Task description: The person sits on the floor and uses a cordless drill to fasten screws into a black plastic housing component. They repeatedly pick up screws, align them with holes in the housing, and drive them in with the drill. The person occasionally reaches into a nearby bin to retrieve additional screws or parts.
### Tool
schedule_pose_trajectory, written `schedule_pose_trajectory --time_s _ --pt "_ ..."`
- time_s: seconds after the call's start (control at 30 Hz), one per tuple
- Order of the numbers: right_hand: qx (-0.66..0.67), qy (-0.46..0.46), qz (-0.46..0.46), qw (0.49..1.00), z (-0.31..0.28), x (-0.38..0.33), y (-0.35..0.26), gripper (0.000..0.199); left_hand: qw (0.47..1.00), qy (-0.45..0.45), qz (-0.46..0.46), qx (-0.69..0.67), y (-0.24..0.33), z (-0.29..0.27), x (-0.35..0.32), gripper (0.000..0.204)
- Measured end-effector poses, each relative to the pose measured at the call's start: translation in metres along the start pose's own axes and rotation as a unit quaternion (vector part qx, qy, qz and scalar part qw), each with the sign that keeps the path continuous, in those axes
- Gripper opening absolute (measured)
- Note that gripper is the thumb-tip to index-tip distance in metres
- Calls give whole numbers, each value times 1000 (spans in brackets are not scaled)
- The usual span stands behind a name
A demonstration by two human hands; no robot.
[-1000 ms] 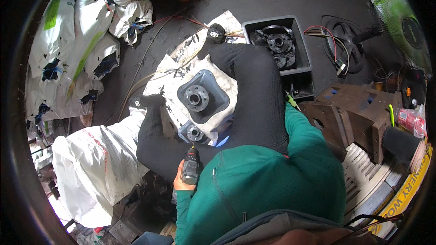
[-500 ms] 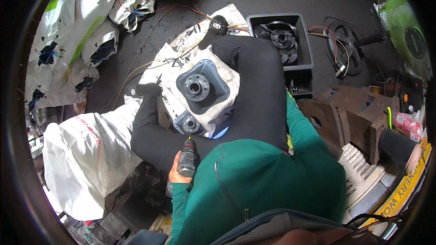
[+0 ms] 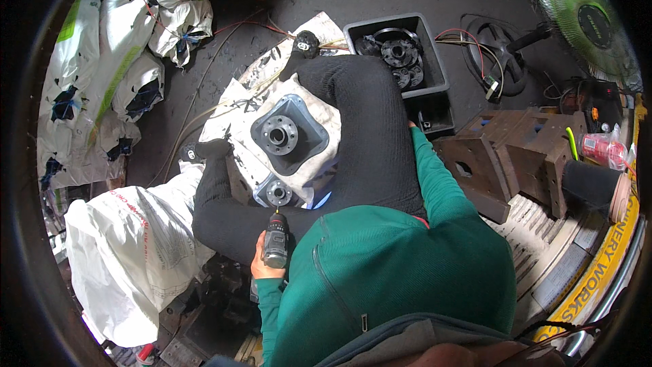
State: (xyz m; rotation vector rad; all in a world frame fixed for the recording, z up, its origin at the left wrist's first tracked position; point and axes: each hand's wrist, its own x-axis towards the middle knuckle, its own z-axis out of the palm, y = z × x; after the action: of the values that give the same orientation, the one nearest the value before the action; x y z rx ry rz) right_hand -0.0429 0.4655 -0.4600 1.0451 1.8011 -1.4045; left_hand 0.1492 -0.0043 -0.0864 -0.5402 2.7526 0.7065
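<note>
My left hand (image 3: pixel 261 259) is wrapped around a black cordless drill (image 3: pixel 276 245). Its thin bit points away from me, its tip close to a small round grey metal flange (image 3: pixel 279 194); I cannot tell whether they touch. Beyond that flange, a larger flanged metal hub (image 3: pixel 278 136) with a ring of holes sits in a squarish grey dish (image 3: pixel 313 152) on pale cloth (image 3: pixel 331 119) between my legs. My right arm reaches along the outside of my right leg. Only a sliver of my right hand (image 3: pixel 411 124) shows there, beside a small black bin (image 3: pixel 435 110); its fingers are hidden.
A grey crate (image 3: pixel 437 68) with dark round metal parts stands beyond my right knee. Brown metal blocks (image 3: pixel 475 170) lie to the right, a green fan (image 3: pixel 584 20) behind them. White sacks (image 3: pixel 125 20) line the far left; a white bag (image 3: pixel 129 251) is nearer. Cables cross the floor.
The view has shifted, so most things appear slightly further left. My right hand has moved forward along my leg toward the small bin. The drill stays in my left hand near the small flange.
</note>
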Motion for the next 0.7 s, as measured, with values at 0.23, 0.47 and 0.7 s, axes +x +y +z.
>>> schedule_pose_trajectory --time_s 0.23,0.47,0.7 --pt "370 -54 16 927 0 23 -31 33 1000 -18 -5 -22 -11 -1 2 68" --pt "545 -328 -150 757 -67 -164 -151 22 987 -29 151 -44 -12 -66 17 42" --pt "501 -530 -51 682 49 -278 -233 47 958 -13 269 -98 69 -90 51 51"
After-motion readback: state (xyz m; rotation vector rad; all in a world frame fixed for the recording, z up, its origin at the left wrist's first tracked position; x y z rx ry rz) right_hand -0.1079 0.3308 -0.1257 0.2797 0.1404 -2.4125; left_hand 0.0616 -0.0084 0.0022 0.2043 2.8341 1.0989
